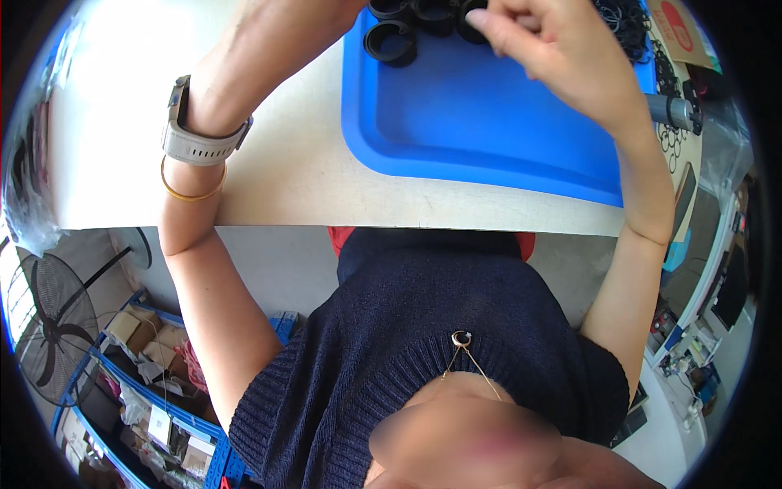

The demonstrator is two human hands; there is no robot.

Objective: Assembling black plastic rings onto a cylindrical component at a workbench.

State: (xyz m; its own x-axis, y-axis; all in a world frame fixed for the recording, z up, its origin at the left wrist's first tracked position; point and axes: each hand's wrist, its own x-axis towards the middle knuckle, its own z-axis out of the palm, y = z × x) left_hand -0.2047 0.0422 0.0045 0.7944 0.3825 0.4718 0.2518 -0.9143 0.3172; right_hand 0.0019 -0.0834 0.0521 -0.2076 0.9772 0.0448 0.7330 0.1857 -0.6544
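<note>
Bright light whitens the pale tabletop [106, 98] toward ten o'clock; at eight o'clock, blue shelving [191, 421] (holding cardboard boxes [129, 324]) stands near a black fan [50, 328].

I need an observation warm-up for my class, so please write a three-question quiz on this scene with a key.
1. Multiple choice: what lies in the shallow blue plastic tray?
A. Red wooden cubes
B. Wide black ring-shaped parts
C. White paper cups

2. True or false: the thin round gold-coloured bangle sits nearer the elbow than the watch with a pale perforated strap.

3. Short answer: which hand shows its fingers over the tray?

Key:
1. B
2. True; both are on the left arm.
3. The right hand
</note>
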